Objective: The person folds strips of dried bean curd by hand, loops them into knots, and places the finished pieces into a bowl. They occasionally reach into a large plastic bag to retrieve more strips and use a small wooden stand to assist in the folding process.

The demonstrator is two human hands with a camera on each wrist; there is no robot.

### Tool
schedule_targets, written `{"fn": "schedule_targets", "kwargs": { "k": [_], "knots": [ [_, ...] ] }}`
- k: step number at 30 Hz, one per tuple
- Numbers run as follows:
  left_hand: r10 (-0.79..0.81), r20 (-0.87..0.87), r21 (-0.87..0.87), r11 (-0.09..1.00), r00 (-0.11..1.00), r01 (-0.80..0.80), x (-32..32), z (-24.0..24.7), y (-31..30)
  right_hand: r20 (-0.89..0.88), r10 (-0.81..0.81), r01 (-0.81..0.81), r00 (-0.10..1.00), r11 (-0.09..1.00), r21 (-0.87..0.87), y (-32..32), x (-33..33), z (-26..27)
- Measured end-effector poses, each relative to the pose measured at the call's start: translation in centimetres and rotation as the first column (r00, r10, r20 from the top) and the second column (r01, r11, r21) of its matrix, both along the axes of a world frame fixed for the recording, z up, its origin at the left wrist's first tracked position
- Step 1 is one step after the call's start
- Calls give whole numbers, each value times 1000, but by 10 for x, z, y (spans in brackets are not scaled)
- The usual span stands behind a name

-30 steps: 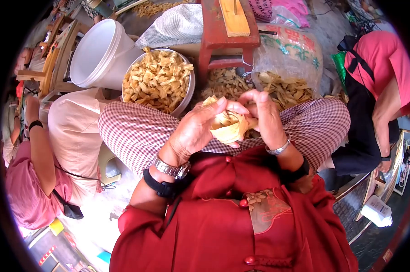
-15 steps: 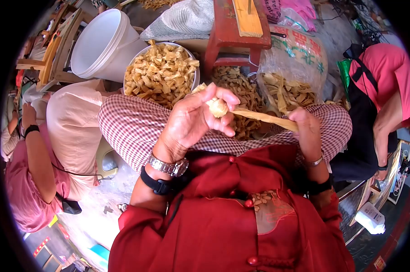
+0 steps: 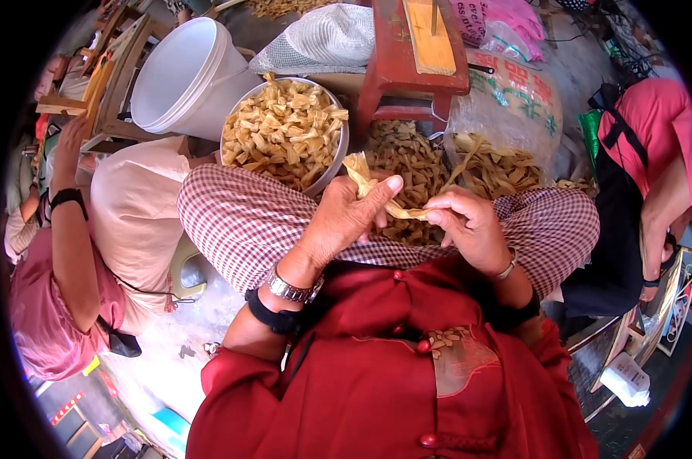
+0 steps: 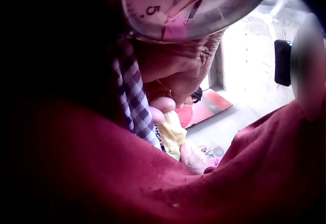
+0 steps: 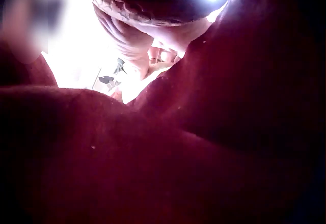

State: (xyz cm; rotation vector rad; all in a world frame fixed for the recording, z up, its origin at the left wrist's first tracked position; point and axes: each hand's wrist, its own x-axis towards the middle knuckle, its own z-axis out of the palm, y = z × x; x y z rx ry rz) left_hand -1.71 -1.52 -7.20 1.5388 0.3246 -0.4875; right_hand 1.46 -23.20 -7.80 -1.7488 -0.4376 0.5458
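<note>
A pale yellow dried strip (image 3: 358, 170) stretches between my hands above the lap in the head view. My left hand (image 3: 338, 218) grips its bunched part between thumb and fingers, with a frayed end sticking up past the knuckles. At the other end, my right hand (image 3: 472, 229) pinches the narrow twisted tail with thumb and forefinger. The left wrist view shows a piece of the strip (image 4: 172, 132) beneath the left fingertips. Sleeve cloth and glare hide most of the right hand (image 5: 137, 51) in the right wrist view.
Ahead stands a round bowl (image 3: 340, 157) heaped with knotted yellow pieces (image 3: 284, 126). Loose strips (image 3: 407, 157) lie beside a clear bag (image 3: 506, 107). Farther off are a red stool (image 3: 376, 73) and a white bucket (image 3: 185, 76). Other people sit at both sides.
Both hands first cupped the folded strip. My right hand then drew its tail out to the right, and now it has come back near the left hand, which has turned over.
</note>
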Motion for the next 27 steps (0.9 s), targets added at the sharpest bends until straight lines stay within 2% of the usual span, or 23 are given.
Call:
{"fn": "schedule_targets", "kwargs": {
  "k": [2,4,8,13,15,17,19,24,25,27],
  "knots": [
    [38,15,-30,999,999,-38,0,1,-1,132,38,-30,991,997,-67,-1,2,-5],
    [66,50,-50,997,997,-64,3,0,0,-27,61,-62,998,998,-29,1,3,2],
    [124,-23,-252,959,992,-126,6,4,4,-284,100,-78,954,993,88,7,5,3],
    [118,-17,-299,947,993,-117,13,13,3,-353,139,-89,925,984,153,25,12,15],
    [111,-5,-322,941,994,-107,16,16,3,-298,166,-138,940,984,115,23,19,14],
    [189,62,-447,883,980,-142,15,22,7,-199,132,-128,971,991,33,23,23,25],
    [255,93,-554,817,963,-163,18,26,16,-103,169,-168,980,986,17,18,27,39],
    [300,141,-585,794,943,-165,42,33,23,149,179,-181,973,984,-1,13,55,52],
    [317,158,-582,795,935,-171,52,36,20,226,138,-148,964,989,28,13,64,52],
    [353,212,-552,813,911,-187,76,50,14,320,102,-100,942,995,-22,12,88,66]
  ]
}}
